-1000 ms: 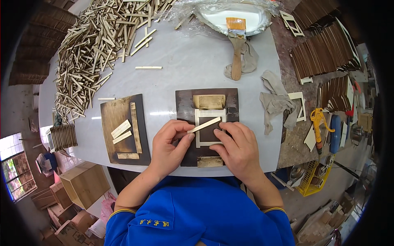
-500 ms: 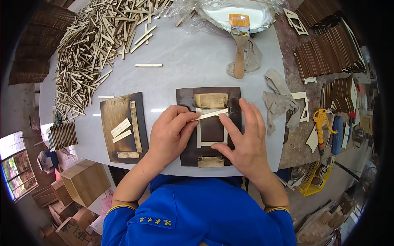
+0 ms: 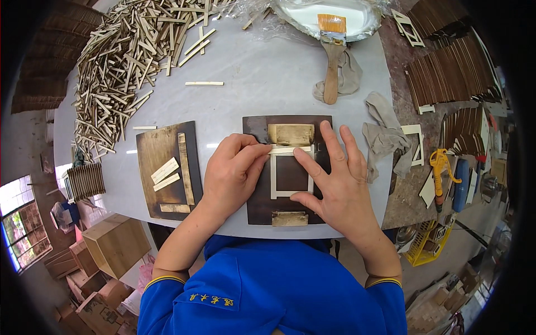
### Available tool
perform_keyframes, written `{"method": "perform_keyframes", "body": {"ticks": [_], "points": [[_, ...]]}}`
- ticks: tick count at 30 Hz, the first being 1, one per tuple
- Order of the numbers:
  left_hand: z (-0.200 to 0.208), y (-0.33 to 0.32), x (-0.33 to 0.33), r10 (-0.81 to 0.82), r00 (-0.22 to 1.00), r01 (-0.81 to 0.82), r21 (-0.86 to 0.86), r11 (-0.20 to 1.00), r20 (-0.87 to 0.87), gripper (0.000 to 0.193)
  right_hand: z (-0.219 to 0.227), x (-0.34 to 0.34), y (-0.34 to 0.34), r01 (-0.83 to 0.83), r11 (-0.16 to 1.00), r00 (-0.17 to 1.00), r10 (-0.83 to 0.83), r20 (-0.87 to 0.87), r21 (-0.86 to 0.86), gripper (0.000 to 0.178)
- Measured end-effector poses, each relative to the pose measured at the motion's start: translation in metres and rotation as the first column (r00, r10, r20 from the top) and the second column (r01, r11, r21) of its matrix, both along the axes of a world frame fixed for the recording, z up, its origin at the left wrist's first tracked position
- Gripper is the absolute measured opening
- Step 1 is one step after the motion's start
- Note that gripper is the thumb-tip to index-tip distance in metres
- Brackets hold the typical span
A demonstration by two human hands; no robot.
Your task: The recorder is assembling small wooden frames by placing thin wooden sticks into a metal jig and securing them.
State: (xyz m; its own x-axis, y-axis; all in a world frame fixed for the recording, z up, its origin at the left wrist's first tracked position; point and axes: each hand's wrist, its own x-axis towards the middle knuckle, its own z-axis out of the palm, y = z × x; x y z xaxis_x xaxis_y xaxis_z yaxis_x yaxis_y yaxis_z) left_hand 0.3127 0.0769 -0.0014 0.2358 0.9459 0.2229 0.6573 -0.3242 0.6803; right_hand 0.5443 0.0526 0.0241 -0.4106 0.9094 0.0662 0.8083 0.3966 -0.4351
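A dark brown board lies in front of me with a pale thin frame on it, between an upper wooden block and a lower wooden block. Along the frame's top edge lies a pale wooden strip. My left hand pinches the strip's left end between thumb and fingers. Spread wide, my right hand rests its index fingertip on the strip's right end. Its thumb is by the frame's lower bar, and the hand hides part of the frame's right side.
At left, a second board carries a few loose strips. A large strip pile covers the table's far left. Far right are a brush, a basin of white paste and grey cloths. A yellow glue gun lies farther right.
The strip was tilted with its right end higher; now it lies almost level along the frame's top. Both hands keep their contact with it. The whole view has shifted slightly.
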Motion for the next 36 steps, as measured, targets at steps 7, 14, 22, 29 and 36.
{"method": "perform_keyframes", "body": {"ticks": [7,14,22,29,36], "points": [[-0.002,0.002,0.000,0.026,1.000,-0.026,-0.008,1.000,-0.015,0.018,-0.006,0.004,0.006,-0.010,0.999,1.000,0.011,0.014,-0.044,0.078],[0.006,-0.001,-0.003,0.010,0.998,-0.015,-0.088,0.996,-0.055,0.027,-0.005,0.004,0.007,0.014,0.999,1.000,-0.013,0.028,-0.051,0.079],[0.028,-0.020,-0.006,0.307,0.859,-0.048,-0.532,0.845,0.410,0.033,-0.006,0.006,0.009,0.035,0.999,0.999,-0.034,0.019,-0.006,0.078],[0.029,-0.026,-0.006,0.385,0.765,0.021,-0.617,0.787,0.517,0.037,-0.009,0.007,0.008,0.032,0.999,0.999,-0.032,0.032,0.020,0.078],[0.025,-0.029,0.003,0.404,0.717,0.050,-0.620,0.783,0.568,0.039,-0.014,0.007,0.000,0.091,0.995,0.994,-0.094,0.052,0.049,0.078]]}}
